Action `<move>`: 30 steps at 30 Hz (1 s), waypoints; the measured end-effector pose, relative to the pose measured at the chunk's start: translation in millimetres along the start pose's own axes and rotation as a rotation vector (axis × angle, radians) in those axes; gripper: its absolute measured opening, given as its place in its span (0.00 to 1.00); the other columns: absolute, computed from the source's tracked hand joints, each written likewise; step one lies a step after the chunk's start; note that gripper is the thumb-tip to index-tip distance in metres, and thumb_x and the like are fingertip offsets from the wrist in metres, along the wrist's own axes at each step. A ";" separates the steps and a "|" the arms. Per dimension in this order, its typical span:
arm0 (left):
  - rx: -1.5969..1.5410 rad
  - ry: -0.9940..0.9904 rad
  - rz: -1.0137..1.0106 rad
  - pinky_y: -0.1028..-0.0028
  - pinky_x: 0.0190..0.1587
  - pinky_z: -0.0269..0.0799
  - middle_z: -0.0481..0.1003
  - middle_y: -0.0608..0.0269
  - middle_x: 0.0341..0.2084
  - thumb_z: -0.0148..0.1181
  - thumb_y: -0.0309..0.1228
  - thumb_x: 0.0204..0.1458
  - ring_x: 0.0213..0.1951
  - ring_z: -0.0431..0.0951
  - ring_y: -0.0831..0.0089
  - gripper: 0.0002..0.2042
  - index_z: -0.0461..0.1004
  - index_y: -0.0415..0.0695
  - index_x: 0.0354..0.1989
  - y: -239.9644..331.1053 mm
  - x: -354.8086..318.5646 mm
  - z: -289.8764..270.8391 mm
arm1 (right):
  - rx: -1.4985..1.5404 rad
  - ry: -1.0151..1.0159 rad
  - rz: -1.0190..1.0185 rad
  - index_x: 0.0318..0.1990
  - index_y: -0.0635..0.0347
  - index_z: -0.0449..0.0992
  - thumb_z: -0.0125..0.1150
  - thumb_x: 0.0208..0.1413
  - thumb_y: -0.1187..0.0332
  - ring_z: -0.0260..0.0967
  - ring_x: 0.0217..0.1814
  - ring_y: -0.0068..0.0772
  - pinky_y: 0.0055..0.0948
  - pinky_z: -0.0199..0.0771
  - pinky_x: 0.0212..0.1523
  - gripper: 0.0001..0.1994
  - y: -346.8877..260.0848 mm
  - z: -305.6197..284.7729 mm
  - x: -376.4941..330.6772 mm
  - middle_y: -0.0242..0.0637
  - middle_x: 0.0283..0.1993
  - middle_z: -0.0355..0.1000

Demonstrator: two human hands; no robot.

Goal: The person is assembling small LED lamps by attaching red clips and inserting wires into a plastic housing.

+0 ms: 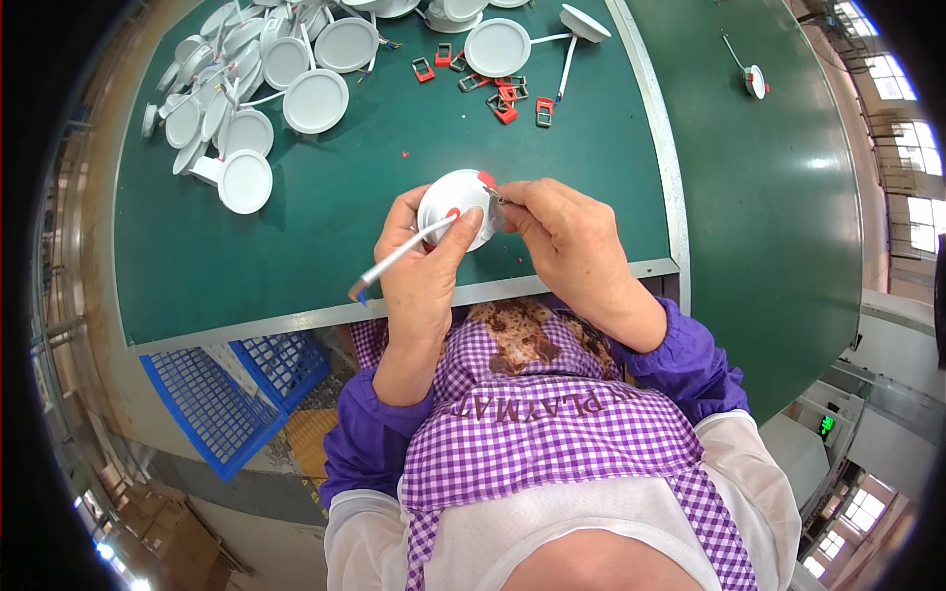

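Note:
Above the near edge of the green table, my left hand [419, 286] grips a white round downlight [451, 192] by its rim, the thumb pressed on its back. A white cable [402, 249] with bare coloured wire ends leaves a red grommet [452, 213] and points toward me. At the light's right edge my right hand [576, 236] pinches a metal spring clip with a red sleeve [487, 180]. Its fingertips partly cover the metal part. Farther off on the table lie several loose red-and-metal clips [504, 106].
A heap of white downlights [315, 101] with cables fills the table's far left. Another downlight [496, 47] lies beside the loose clips. Past a pale metal edge strip [654, 108], a single light [755, 82] rests on a green surface to the right. Blue plastic baskets [212, 404] stand below left.

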State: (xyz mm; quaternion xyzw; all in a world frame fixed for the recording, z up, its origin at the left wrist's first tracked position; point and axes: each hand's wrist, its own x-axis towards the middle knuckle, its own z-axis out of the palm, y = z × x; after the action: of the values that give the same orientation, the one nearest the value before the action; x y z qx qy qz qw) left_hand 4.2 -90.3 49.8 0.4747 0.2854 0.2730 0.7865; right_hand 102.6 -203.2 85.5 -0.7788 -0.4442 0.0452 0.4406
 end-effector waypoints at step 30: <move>0.314 -0.305 0.059 0.80 0.33 0.71 0.77 0.64 0.31 0.71 0.26 0.44 0.33 0.75 0.81 0.15 0.74 0.38 0.39 20.1 3.5 -16.4 | 0.547 -0.026 0.266 0.40 0.63 0.72 0.63 0.50 0.78 0.71 0.30 0.23 0.24 0.70 0.29 0.10 12.9 9.2 -10.9 0.32 0.30 0.68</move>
State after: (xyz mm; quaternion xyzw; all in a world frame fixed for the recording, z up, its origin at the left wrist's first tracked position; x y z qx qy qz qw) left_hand -8.2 -70.1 60.9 0.6352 0.1882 0.1733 0.7288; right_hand 100.2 -208.0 67.0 -0.6819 -0.3152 0.2304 0.6185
